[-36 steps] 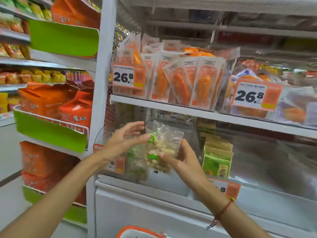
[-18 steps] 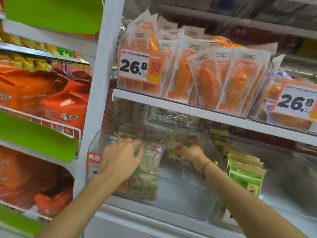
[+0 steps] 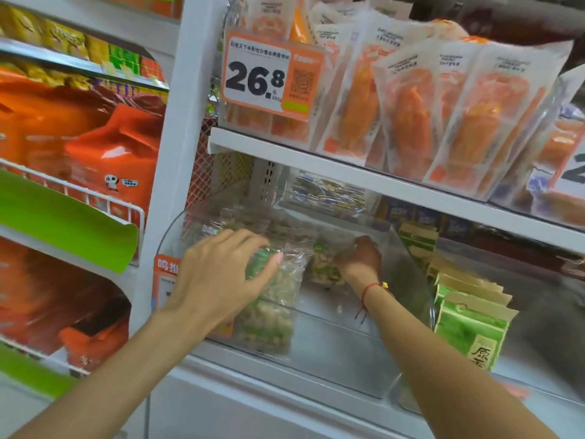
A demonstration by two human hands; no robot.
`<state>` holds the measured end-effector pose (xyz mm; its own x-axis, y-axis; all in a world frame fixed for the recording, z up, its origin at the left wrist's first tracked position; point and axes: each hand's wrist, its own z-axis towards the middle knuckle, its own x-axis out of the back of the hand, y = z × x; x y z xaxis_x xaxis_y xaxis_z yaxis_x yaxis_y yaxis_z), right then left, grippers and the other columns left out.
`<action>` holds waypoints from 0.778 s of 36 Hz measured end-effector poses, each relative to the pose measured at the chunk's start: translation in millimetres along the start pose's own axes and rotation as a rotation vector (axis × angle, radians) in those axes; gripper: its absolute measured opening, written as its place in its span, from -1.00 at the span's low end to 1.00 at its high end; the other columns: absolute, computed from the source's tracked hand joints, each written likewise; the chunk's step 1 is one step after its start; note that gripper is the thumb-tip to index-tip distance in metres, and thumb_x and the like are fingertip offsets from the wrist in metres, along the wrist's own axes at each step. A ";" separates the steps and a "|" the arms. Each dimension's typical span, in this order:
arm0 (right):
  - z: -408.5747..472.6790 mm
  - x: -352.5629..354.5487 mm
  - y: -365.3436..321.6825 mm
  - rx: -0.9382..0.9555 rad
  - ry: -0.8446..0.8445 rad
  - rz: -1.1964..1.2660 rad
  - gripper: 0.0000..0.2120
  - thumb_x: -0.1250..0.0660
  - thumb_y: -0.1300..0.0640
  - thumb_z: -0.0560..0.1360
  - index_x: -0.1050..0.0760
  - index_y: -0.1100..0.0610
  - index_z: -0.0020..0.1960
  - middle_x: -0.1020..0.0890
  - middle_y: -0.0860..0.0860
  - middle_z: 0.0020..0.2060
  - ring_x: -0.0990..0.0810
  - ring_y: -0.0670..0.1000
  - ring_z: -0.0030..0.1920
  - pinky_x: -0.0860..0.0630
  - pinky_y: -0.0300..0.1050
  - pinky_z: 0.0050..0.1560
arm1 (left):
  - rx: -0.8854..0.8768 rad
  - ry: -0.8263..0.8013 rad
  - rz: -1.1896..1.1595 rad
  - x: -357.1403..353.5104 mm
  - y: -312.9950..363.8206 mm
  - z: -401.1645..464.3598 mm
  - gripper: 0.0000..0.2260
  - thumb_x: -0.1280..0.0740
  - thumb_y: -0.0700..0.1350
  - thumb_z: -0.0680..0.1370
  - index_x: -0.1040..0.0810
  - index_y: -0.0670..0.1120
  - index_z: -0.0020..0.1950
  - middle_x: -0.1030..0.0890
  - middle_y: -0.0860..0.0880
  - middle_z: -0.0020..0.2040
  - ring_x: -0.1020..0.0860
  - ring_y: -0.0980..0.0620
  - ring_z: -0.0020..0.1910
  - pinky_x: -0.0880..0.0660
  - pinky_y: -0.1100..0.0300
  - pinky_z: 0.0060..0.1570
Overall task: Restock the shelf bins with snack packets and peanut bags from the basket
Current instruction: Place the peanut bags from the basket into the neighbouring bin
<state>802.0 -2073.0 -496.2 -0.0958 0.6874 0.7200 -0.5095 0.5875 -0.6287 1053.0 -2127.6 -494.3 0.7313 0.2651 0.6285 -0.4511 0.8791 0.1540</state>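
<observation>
Both hands inside clear bin [image 3: 411, 280]; my left hand [image 3: 221, 274] rests flat, fingers relaxed, on a peanut bag [image 3: 278, 280]. My right hand [image 3: 361, 258], at 3 o'clock of it, pinches another bag [image 3: 323, 261].

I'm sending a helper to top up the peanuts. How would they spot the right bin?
Find the orange 26.8 price tag on the upper shelf. Directly below sits a clear curved-front bin holding see-through peanut bags. The neighbouring bin's green packets are opaque.
</observation>
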 end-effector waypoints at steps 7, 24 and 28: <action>-2.9 2.9 -3.1 0.354 -0.084 -0.618 -0.35 -0.26 0.23 0.48 -0.10 0.00 0.50 -0.18 0.13 0.46 -0.15 0.18 0.45 -0.23 0.06 0.35 | -0.199 0.209 0.051 -1.1 -6.8 -17.9 -0.76 -0.30 0.06 0.52 -0.67 -0.06 -0.13 -0.66 0.04 -0.14 -0.61 0.02 -0.13 -0.48 0.16 -0.03; 3.5 3.1 -18.5 0.416 -0.261 -0.702 -0.35 -0.28 0.28 0.44 -0.09 0.14 0.44 -0.15 0.28 0.42 -0.21 0.29 0.38 -0.35 0.14 0.24 | -0.011 0.056 0.103 -5.4 -13.2 -25.2 -0.62 -0.15 0.15 0.56 -0.64 -0.06 0.05 -0.65 0.01 -0.12 -0.58 -0.05 -0.14 -0.41 0.07 0.03; 1.3 -4.3 -11.3 0.442 -0.153 -0.617 -0.38 -0.26 0.32 0.45 -0.10 0.14 0.44 -0.21 0.25 0.40 -0.28 0.26 0.36 -0.42 0.12 0.13 | -0.016 0.053 0.093 -6.3 -13.4 -25.0 -0.62 -0.15 0.14 0.56 -0.64 -0.06 0.06 -0.65 0.01 -0.11 -0.58 -0.04 -0.14 -0.40 0.07 0.03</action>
<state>807.0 -2083.1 -491.8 0.2157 0.2060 0.9545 -0.8002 0.5975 0.0518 1067.3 -2131.1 -519.4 0.7128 0.3666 0.5979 -0.5106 0.8557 0.0840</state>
